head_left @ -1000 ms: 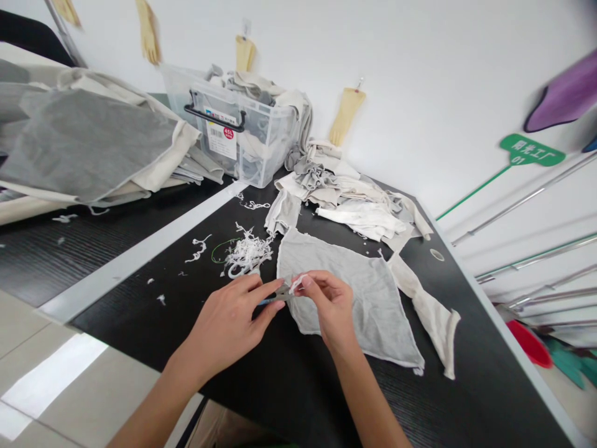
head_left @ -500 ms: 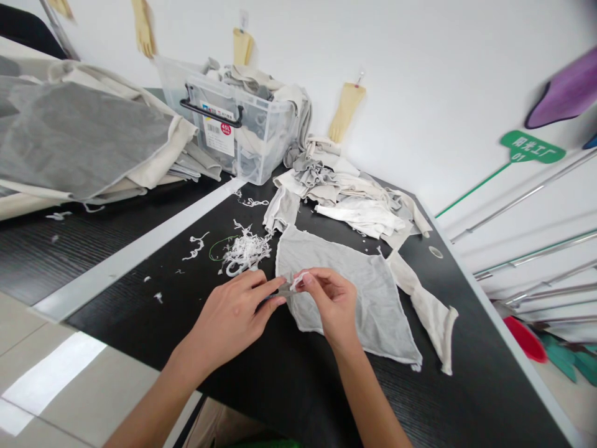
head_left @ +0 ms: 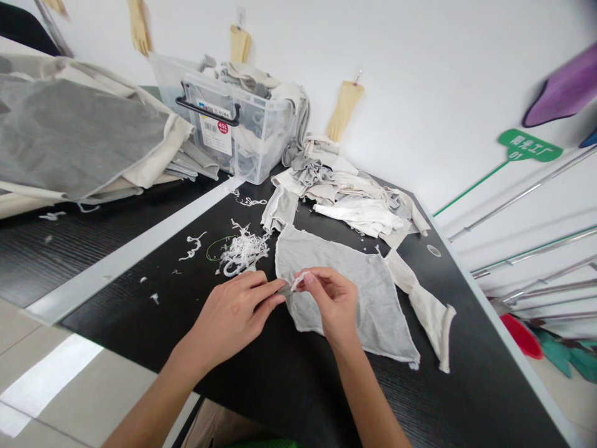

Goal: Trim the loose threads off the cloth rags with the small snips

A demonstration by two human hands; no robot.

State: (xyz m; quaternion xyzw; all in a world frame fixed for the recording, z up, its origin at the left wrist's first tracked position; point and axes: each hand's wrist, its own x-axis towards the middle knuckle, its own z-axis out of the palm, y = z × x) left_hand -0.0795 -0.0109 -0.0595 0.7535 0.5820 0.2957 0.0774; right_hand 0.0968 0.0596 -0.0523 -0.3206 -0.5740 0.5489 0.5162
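My left hand [head_left: 240, 311] is closed, thumb and forefinger pinching a small grey metal tool that looks like thread snips [head_left: 284, 290]. Its handle is mostly hidden by the fingers. My right hand [head_left: 333, 302] pinches a white frayed edge [head_left: 298, 282] at the near left side of a flat grey cloth [head_left: 349, 258]. The tool's tip meets this white edge between the two hands. The cloth lies spread on the black table [head_left: 261, 379]. Just beyond my left hand is a heap of white thread scraps [head_left: 245, 249].
A clear plastic bin [head_left: 252, 140] full of cloths stands at the back. Crumpled white and grey cloths [head_left: 359, 211] lie right of it, and large folded cloths [head_left: 88, 134] lie left. A narrow off-white cloth piece [head_left: 431, 317] and a tape ring [head_left: 433, 251] lie to the right.
The tool's tip has closed up against the white edge. Both hands stay in nearly the same place; the view has shifted slightly.
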